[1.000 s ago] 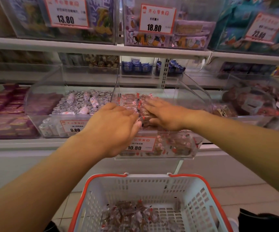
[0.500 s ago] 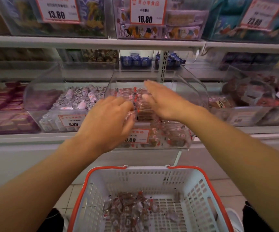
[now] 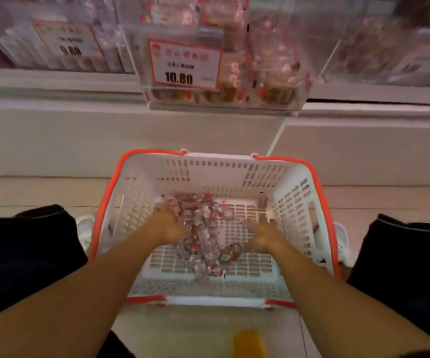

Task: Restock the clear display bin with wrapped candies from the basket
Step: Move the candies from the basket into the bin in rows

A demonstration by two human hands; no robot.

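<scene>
A loose heap of wrapped candies (image 3: 203,236) lies on the slotted floor of a white basket (image 3: 296,202) with an orange rim, set on the shop floor between a person's knees, as restocking goes on. The heap sits a little toward nine o'clock of the basket's middle, and a lone piece stands near the far wall at about one o'clock. The left hand (image 3: 168,226) is pressed into the pile's nine o'clock edge and the right hand (image 3: 263,233) reaches in at its three o'clock side, the two bracketing the sweets as if to scoop them together (motion blur hides whether either set of fingers has closed on a piece, so the grip cannot be told). Straight up at twelve o'clock, the clear display bin (image 3: 273,81) juts from the shelf edge, its price card (image 3: 184,64) reading 10.80; red-and-brown sweets already show through its front wall, so part of the job looks done. How full the bin is cannot be judged from this low angle. A fair handful remains in the basket, which suggests a few more lifts are needed. A neighbouring bin (image 3: 61,45), priced 9.80, stands at ten o'clock.
</scene>
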